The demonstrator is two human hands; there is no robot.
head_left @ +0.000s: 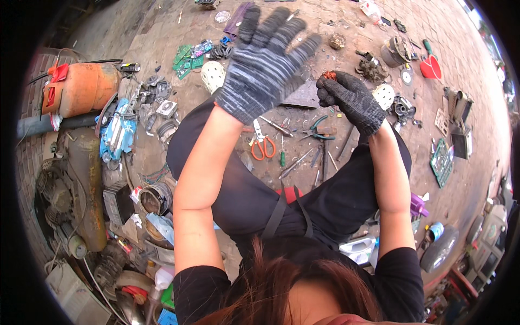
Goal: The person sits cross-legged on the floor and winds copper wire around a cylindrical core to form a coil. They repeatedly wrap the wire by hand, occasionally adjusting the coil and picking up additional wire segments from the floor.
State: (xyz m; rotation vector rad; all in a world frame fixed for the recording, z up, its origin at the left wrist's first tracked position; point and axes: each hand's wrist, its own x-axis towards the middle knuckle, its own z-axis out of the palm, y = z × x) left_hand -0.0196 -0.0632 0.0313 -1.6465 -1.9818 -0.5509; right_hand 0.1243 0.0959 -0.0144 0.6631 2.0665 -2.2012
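Observation:
My left hand (270,64), in a grey striped knit glove, is raised with its fingers spread and nothing in it. Dark grey knit covers my right hand (353,102) too; its fingers are closed on a small bundle of copper wire (329,75) that sticks out at the fingertips. Beneath and between my hands lies a dark flat plate (303,97), partly hidden by the left glove. Nearer to me on the ground are orange-handled scissors (262,145), pliers with teal handles (316,130), a green-handled screwdriver (283,158) and several metal rods.
At the left are an orange gas cylinder (86,89), a rusty compressor tank (86,184) and metal parts. Green circuit boards (184,64) lie at far left, another circuit board (442,162) at right. A motor housing (395,51) and red heart-shaped object (430,67) stand at far right.

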